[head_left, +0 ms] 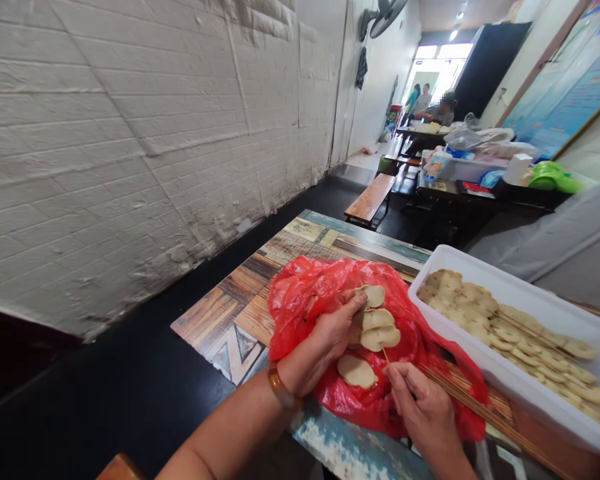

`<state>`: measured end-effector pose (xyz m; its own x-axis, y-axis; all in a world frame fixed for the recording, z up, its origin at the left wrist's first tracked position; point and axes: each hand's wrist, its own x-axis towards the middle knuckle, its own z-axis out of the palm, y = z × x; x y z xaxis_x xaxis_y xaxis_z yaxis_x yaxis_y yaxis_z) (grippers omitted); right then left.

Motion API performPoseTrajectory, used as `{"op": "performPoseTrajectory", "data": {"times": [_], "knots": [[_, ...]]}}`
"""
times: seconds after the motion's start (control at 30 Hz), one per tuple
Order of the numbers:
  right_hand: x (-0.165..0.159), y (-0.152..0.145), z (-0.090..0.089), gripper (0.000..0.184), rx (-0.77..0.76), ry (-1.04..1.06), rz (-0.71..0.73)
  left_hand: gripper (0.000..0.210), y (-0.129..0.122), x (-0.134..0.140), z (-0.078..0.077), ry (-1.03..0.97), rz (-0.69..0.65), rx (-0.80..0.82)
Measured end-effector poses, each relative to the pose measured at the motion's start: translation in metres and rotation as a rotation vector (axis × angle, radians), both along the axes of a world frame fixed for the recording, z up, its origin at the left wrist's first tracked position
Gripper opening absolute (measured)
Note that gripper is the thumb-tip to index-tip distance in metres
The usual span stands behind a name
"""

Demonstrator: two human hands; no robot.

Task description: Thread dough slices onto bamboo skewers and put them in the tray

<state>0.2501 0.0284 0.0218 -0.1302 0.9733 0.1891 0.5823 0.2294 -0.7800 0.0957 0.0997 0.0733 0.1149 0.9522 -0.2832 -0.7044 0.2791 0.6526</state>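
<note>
Left hand pinches the slices stacked on a skewer above the red bag, right hand pinching the skewer's lower end; slices look light, soft, tearable, so grip flat faces, stick near its base.

Bright, even daylight floods in from the blown-out white doorway at the far end. The whitewashed brick wall bows with wide-angle stretch toward the left edge. The shiny red plastic bag catches soft glare. The distant figures are hazy; the floor below falls into deep shadow.
</note>
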Motion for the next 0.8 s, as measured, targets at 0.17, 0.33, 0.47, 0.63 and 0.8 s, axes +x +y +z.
{"op": "performPoseTrajectory", "data": {"times": [0.17, 0.33, 0.47, 0.63, 0.8], "knots": [[0.003, 0.002, -0.003, 0.037, -0.007, -0.010, 0.010, 0.022, -0.001, 0.002, -0.001, 0.013, -0.054, 0.010], [0.004, 0.003, -0.002, 0.038, -0.058, 0.067, 0.019, 0.020, 0.002, -0.004, -0.001, 0.001, -0.167, -0.048], [0.001, 0.001, 0.003, 0.038, -0.113, 0.186, -0.022, 0.021, 0.002, -0.011, 0.001, -0.001, -0.295, -0.005], [0.002, 0.001, 0.003, 0.038, -0.092, 0.186, -0.021, 0.020, 0.003, -0.010, 0.000, 0.101, -0.199, 0.029], [0.007, 0.004, -0.002, 0.035, 0.024, 0.034, 0.041, 0.027, 0.006, -0.004, -0.008, 0.190, 0.006, 0.052]]}}
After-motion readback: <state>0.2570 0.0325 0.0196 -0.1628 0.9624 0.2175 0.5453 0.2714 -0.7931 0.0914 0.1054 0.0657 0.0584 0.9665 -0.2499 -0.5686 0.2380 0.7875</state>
